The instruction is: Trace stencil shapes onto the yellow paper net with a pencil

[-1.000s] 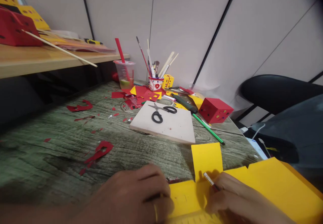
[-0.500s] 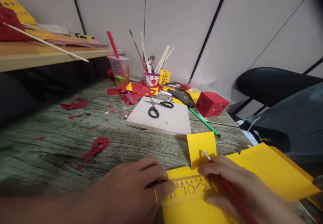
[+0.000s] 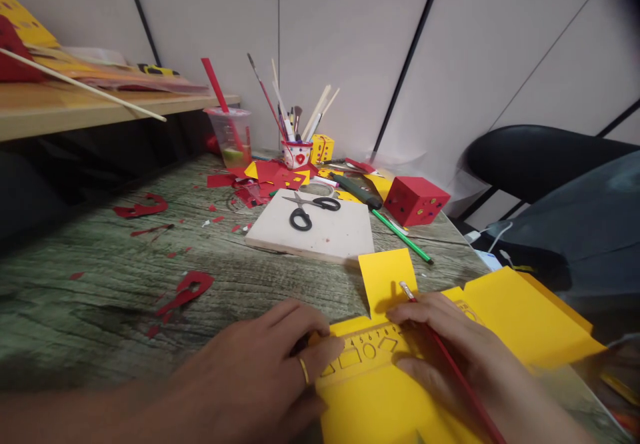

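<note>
Currently, the ruler (image 3: 369, 351) lies on yellow card (image 3: 370, 407); at its left end the left hand (image 3: 265, 364) rests bent fingers, grip unclear; at its right end, the right hand (image 3: 450, 337) closes around a brush (image 3: 463, 379).

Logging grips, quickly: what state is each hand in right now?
Left hand: fingers bent at the yellow-looking stencil ruler; gripping or just pressing cannot be told.
Right hand: closed around a slim red-handled tool.
</note>
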`<state>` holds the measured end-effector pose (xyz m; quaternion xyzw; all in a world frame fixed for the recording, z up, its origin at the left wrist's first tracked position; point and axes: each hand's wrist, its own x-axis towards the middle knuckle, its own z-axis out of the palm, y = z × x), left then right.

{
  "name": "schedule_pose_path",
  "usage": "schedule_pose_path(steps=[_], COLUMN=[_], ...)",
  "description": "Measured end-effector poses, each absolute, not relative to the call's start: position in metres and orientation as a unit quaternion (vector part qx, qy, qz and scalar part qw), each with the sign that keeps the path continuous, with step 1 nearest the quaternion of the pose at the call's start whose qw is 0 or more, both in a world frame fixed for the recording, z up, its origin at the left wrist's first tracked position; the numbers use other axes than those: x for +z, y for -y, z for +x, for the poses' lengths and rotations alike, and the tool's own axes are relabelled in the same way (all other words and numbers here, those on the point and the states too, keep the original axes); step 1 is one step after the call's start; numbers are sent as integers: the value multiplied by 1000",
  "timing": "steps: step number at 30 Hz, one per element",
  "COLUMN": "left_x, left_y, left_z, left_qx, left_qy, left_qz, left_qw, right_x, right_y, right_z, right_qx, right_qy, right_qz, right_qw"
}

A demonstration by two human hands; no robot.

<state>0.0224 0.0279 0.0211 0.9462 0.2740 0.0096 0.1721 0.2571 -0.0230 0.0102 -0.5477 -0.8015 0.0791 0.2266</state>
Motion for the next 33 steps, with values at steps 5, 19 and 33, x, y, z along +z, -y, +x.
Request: schedule_pose_path(steps=[5, 19, 33], left_x=[22, 20, 10], left_y=[-28, -29, -28], left_z=[22, 23, 18], left_qx=[29, 19, 77], left_qy=[-246, -235, -225], left_qz=[957, 964, 968], left_qw=[152, 124, 82], right_x=[12, 21, 31], right_y=[23, 26, 28], right_z=[256, 272, 278], right_qx=[128, 201, 250], right_qy=[780, 640, 503], right_qz=[-561, -642, -635], right_qw=[245, 371, 530])
